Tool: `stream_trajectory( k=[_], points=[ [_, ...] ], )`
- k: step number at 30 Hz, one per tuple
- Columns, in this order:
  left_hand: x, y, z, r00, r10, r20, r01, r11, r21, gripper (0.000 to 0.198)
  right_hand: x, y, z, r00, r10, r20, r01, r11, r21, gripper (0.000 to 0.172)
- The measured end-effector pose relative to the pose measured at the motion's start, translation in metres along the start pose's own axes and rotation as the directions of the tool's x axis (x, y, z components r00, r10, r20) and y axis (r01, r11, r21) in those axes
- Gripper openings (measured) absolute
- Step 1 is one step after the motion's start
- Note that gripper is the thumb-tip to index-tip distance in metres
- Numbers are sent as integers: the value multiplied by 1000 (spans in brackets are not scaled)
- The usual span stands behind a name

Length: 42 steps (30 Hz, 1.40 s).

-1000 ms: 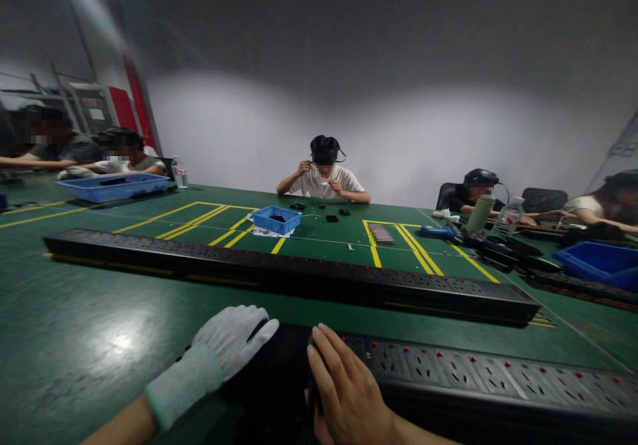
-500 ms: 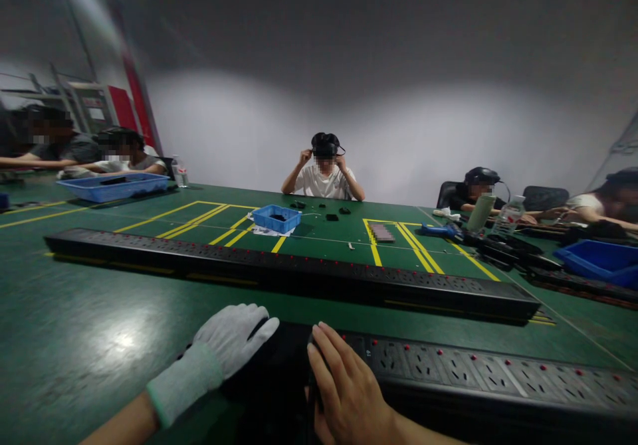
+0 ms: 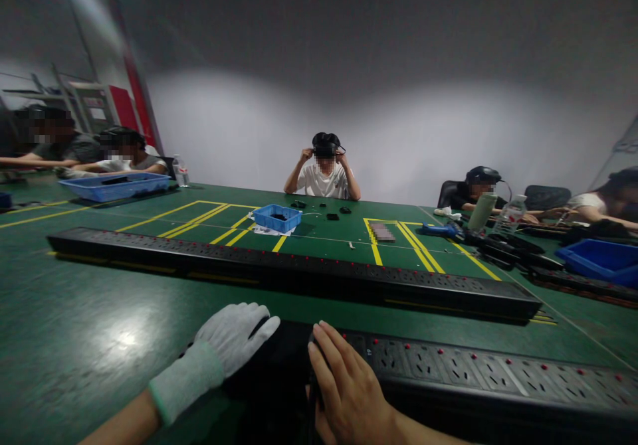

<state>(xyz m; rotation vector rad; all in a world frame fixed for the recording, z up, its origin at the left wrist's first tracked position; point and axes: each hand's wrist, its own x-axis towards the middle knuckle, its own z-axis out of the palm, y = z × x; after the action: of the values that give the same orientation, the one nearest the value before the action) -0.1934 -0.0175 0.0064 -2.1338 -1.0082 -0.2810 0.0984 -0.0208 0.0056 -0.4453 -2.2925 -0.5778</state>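
Observation:
My left hand [image 3: 232,340] wears a white glove and lies flat, fingers stretched, on the left end of a long black power strip [image 3: 498,373] at the near edge of the green table [image 3: 90,325]. My bare right hand [image 3: 346,392] rests beside it on the same strip, fingers extended over the top near the first sockets. Neither hand holds anything that I can see. The strip runs off to the right, with red switches along its top.
A second long black power strip [image 3: 299,273] lies across the table beyond my hands. Farther back sit a small blue tray [image 3: 277,218], small black parts and yellow floor-style lines. A person opposite [image 3: 323,174] has both hands at a headset. Other people sit left and right, with blue bins [image 3: 601,259].
My hands have stayed put on the strip. The person opposite raised both hands from in front of the face to the headset.

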Motion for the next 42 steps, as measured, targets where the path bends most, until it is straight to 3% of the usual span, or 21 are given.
stream_trajectory(
  k=[17, 42],
  points=[
    [3, 0, -6, 998, -6, 60, 6, 1000, -1, 37, -2, 0, 3, 1000, 15, -7, -15, 1000, -3, 64],
    [5, 0, -8, 999, -15, 45, 17, 998, -58, 32, 0, 0, 0, 1000, 6, -5, -6, 1000, -7, 62]
  ],
)
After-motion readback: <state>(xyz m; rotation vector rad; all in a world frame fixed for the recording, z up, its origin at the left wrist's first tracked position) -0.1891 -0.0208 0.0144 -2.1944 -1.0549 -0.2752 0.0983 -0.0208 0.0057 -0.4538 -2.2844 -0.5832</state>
